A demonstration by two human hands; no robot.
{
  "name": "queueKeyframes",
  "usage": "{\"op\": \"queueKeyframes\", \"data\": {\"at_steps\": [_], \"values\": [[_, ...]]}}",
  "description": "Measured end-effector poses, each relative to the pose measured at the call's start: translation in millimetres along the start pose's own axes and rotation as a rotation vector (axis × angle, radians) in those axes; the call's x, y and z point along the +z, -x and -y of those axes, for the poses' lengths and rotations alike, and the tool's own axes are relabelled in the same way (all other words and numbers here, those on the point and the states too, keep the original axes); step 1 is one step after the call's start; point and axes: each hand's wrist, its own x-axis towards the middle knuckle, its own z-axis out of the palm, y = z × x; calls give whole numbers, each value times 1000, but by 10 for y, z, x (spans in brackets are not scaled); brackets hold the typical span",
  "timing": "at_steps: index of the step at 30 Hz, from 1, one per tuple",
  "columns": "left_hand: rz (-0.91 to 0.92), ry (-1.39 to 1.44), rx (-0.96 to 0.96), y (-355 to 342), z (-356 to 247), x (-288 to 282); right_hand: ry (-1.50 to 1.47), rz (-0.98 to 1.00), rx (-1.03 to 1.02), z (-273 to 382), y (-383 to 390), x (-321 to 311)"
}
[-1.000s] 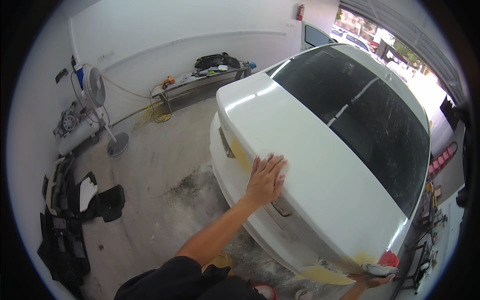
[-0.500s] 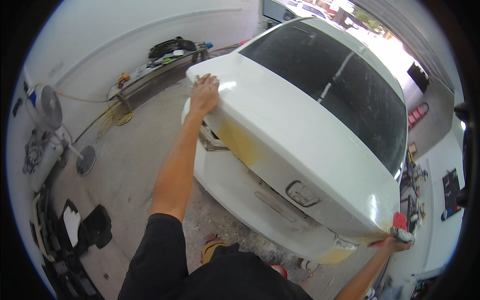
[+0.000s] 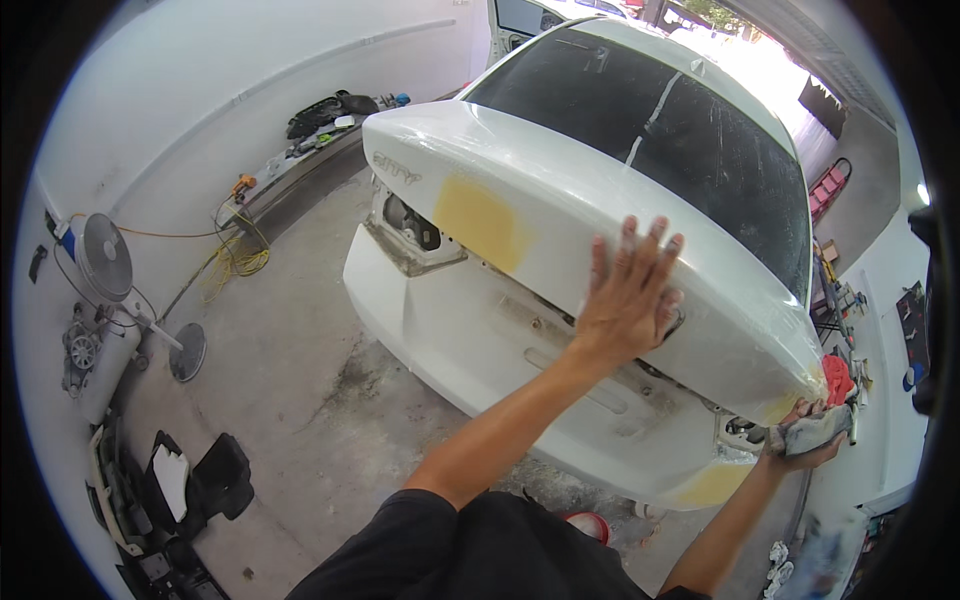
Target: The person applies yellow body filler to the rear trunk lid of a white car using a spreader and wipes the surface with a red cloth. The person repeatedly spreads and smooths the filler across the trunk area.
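Observation:
The trunk lid [image 3: 570, 210] of a white car spreads out before me, with a yellow filler patch [image 3: 478, 222] on its left part and another at its right corner. My left hand [image 3: 630, 300] lies flat on the lid's rear face near the middle, fingers spread, partly covering the badge recess. At the right corner my right hand [image 3: 797, 458] is closed around a dusty grey sanding block [image 3: 815, 428]. A red cloth [image 3: 838, 380] shows just beyond it; whether the hand touches it I cannot tell. Below the lid, the white bumper [image 3: 470, 370] carries a yellow patch at its right end.
Along the left wall stands a bench [image 3: 300, 165] with tools, and a yellow cord [image 3: 240, 260] coils below. A standing fan [image 3: 105, 260] and black car parts [image 3: 220, 475] are at the left. Shelves with supplies line the right side, near a pink ladder [image 3: 828, 190].
My left hand has moved from the lid's left corner rightward to its middle. The right hand stays at the right corner with the block, now more in view. The view has shifted slightly.

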Motion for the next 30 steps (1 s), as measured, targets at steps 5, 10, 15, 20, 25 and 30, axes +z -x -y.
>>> {"op": "queueKeyframes", "data": {"at_steps": [5,10,15,20,25,30], "values": [[21,-38,7,417,27,68,-91,239,21,230,228,-406],[-72,-28,-112,953,1009,-198,-122,328,32,699,589,-850],[-82,-188,-464,992,1997,-598,232,-704,-105,1004,878,-990],[-118,-132,-409,238,2399,-1007,233,-266,9,1099,1014,-1367],[22,-306,-207,-637,1882,-1121,264,-389,55,923,1193,-1637],[376,-84,119,-691,416,-774,256,-398,155,488,1271,-956]]}}
